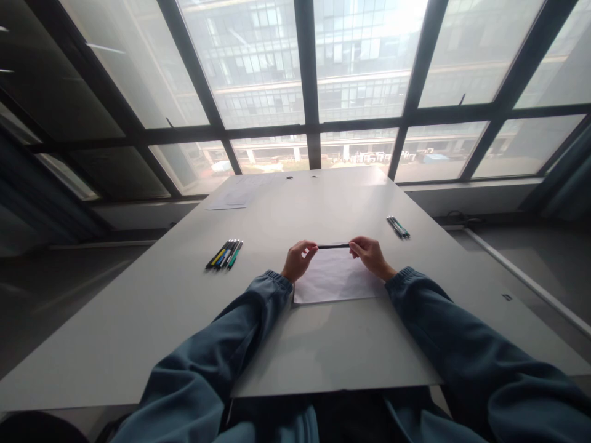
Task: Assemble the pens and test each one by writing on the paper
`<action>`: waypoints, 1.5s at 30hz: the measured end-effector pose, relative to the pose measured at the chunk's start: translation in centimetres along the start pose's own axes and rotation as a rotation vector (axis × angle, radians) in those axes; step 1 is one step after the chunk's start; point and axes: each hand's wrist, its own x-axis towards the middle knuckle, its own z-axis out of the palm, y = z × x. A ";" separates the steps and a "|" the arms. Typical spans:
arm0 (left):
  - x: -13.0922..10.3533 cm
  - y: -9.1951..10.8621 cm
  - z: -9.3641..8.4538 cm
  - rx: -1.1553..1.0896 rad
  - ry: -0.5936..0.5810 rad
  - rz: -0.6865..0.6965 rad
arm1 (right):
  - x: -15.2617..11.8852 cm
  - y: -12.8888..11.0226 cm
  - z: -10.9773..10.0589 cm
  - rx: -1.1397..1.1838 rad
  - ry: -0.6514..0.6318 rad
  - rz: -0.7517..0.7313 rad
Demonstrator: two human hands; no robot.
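Between my two hands a slim black pen (333, 247) is held level, pointing left and right. My left hand (299, 258) pinches its left end between thumb and fingers. At the other end, my right hand (369, 253) is closed on the pen with thumb and fingertips. Below them lies a stack of white paper (339, 284), partly shaded by my hands and arms. Several pens (224, 255) with black, yellow, blue and green parts lie side by side to the left of my left hand. A smaller group of pens (398, 227) rests beyond my right hand.
The white table (152, 320) reaches toward large windows with dark frames (310, 86). More paper sheets (231, 198) lie at its far left. A small round black object (289, 178) sits near the far edge. Curtains (563, 172) hang at both sides.
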 end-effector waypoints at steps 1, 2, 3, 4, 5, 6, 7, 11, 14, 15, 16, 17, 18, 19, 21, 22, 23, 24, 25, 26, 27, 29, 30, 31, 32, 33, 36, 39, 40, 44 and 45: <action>0.0 0.0 0.0 -0.002 -0.010 -0.006 | 0.0 0.0 0.0 0.002 -0.003 0.000; 0.0 0.1 -0.1 -0.004 -0.022 -0.013 | 0.0 0.0 0.0 0.004 -0.005 0.001; 0.0 0.1 -0.1 -0.005 -0.035 -0.020 | 0.0 0.0 0.0 0.007 -0.007 0.001; 0.0 0.1 -0.1 -0.006 -0.048 -0.028 | 0.0 0.1 0.0 0.008 -0.010 0.000; 0.0 0.1 -0.1 -0.007 -0.057 -0.036 | 0.0 0.1 0.0 0.009 -0.011 -0.001; 0.0 0.1 -0.1 -0.008 -0.064 -0.044 | 0.0 0.1 0.0 0.008 -0.011 -0.002; 0.0 0.1 -0.1 -0.010 -0.068 -0.052 | 0.0 0.1 0.0 0.005 -0.011 -0.002; -0.1 0.1 -0.2 -0.011 -0.090 -0.075 | -0.1 0.1 0.0 -0.005 -0.013 -0.004; -0.1 0.2 -0.2 -0.008 -0.104 -0.086 | -0.1 0.0 0.1 0.000 -0.014 -0.007; -0.1 0.2 -0.2 -0.006 -0.109 -0.090 | -0.1 0.0 0.1 0.001 -0.013 -0.008; -0.1 0.2 -0.2 -0.006 -0.116 -0.094 | 0.0 0.0 0.1 0.001 -0.013 -0.009; -0.1 0.2 -0.2 -0.005 -0.124 -0.099 | 0.0 0.1 0.1 -0.001 -0.012 -0.011; -0.2 0.2 -0.2 -0.006 -0.134 -0.106 | 0.0 0.1 0.1 -0.004 -0.009 -0.012; -0.2 0.1 -0.2 -0.009 -0.145 -0.114 | 0.0 0.0 0.1 -0.008 -0.008 -0.013; -0.2 -0.1 -0.1 -0.025 -0.151 -0.130 | 0.0 0.0 0.2 -0.016 -0.005 -0.013; -0.2 -0.1 -0.1 -0.038 -0.140 -0.136 | 0.0 -0.1 0.2 -0.020 -0.003 -0.012; -0.2 -0.2 -0.1 -0.055 -0.122 -0.138 | 0.0 -0.1 0.2 -0.024 0.001 -0.011; -0.1 -0.2 -0.1 -0.073 -0.100 -0.139 | 0.0 -0.2 0.2 -0.027 0.005 -0.009; -0.1 -0.3 -0.1 -0.088 -0.080 -0.137 | 0.0 -0.2 0.2 -0.028 0.011 -0.008; -0.1 -0.3 -0.1 -0.095 -0.066 -0.132 | 0.1 -0.2 0.2 -0.028 0.016 -0.008; 0.0 -0.3 -0.2 -0.092 -0.060 -0.122 | 0.1 -0.2 0.2 -0.028 0.021 -0.008; 0.0 -0.2 -0.1 -0.055 -0.058 -0.082 | 0.1 -0.1 0.2 -0.026 0.028 -0.012; 0.0 -0.1 -0.1 -0.024 -0.056 -0.051 | 0.1 -0.1 0.2 -0.026 0.030 -0.014; 0.0 -0.1 -0.1 0.010 -0.049 -0.018 | 0.1 -0.1 0.2 -0.028 0.032 -0.014; 0.0 0.0 -0.1 0.044 -0.038 0.013 | 0.1 -0.1 0.2 -0.032 0.034 -0.012; 0.0 0.1 -0.1 0.075 -0.026 0.038 | 0.2 0.0 0.2 -0.038 0.036 -0.011; 0.1 0.1 -0.1 0.117 -0.004 0.072 | 0.2 0.1 0.2 -0.058 0.041 -0.005; 0.1 0.1 -0.2 0.108 0.004 0.079 | 0.2 0.1 0.2 -0.057 0.045 -0.004; 0.1 0.1 -0.2 0.103 0.011 0.080 | 0.1 0.1 0.2 -0.054 0.045 -0.005; 0.2 0.1 -0.2 0.087 0.032 0.075 | 0.1 -0.1 0.2 -0.049 0.039 -0.007; 0.2 0.1 -0.2 0.086 0.033 0.070 | 0.1 -0.1 0.2 -0.049 0.040 -0.006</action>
